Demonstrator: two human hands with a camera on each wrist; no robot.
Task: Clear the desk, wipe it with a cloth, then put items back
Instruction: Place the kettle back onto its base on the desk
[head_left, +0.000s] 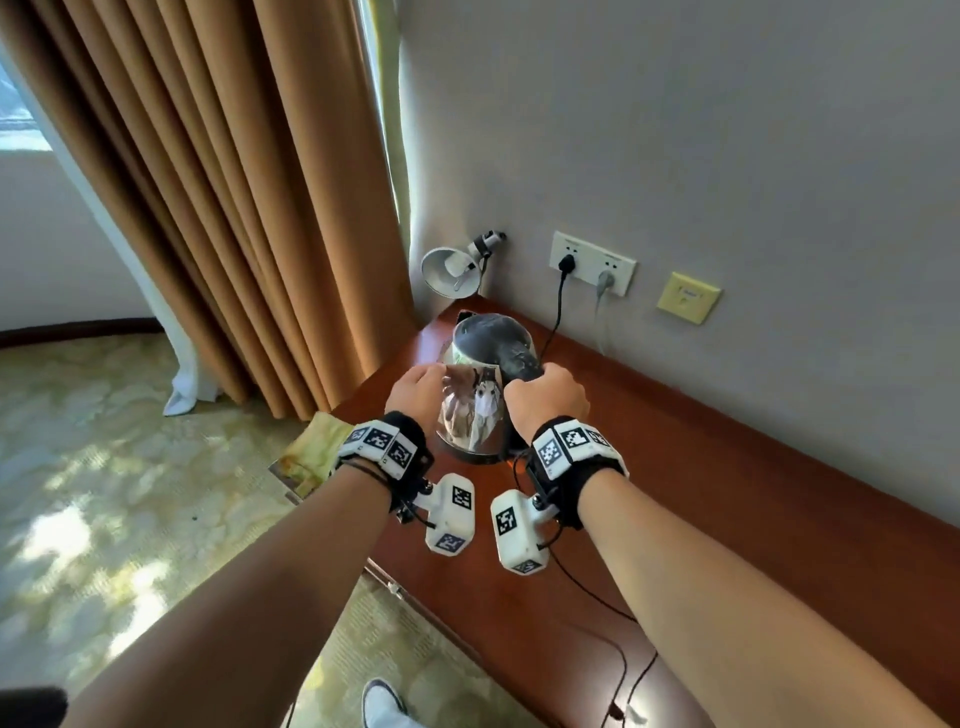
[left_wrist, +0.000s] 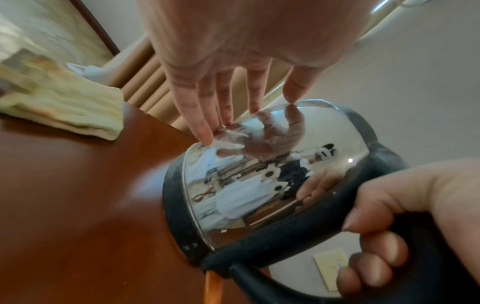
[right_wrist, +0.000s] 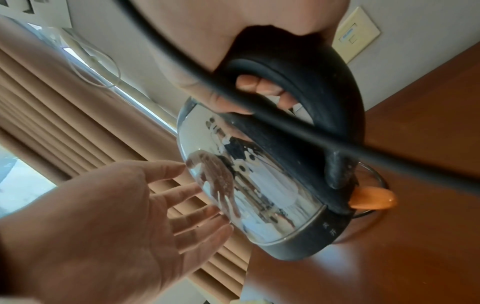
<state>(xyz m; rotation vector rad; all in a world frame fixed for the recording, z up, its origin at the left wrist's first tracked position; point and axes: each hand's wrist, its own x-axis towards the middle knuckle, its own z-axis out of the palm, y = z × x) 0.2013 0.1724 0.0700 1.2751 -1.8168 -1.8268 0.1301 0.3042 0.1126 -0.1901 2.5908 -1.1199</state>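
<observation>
A shiny steel kettle (head_left: 475, 400) with a black lid, handle and base stands at the far left end of the red-brown desk (head_left: 727, 493). My right hand (head_left: 545, 397) grips its black handle, fingers curled through the loop (right_wrist: 259, 86). My left hand (head_left: 415, 389) is flat, with straight fingertips (left_wrist: 207, 135) touching the kettle's mirrored side (left_wrist: 259, 185). An orange switch (right_wrist: 374, 198) sticks out under the handle. A yellow-green cloth (head_left: 317, 449) lies bunched on the desk's left edge, just behind my left wrist. Whether the kettle's base rests on the desk I cannot tell.
A small desk lamp (head_left: 452, 270) sits in the corner behind the kettle. Wall sockets (head_left: 592, 262) hold two plugs, and a black cord (head_left: 556, 317) drops behind the kettle. A tan curtain (head_left: 234, 208) hangs left of the desk. Thin cables trail over the near desk.
</observation>
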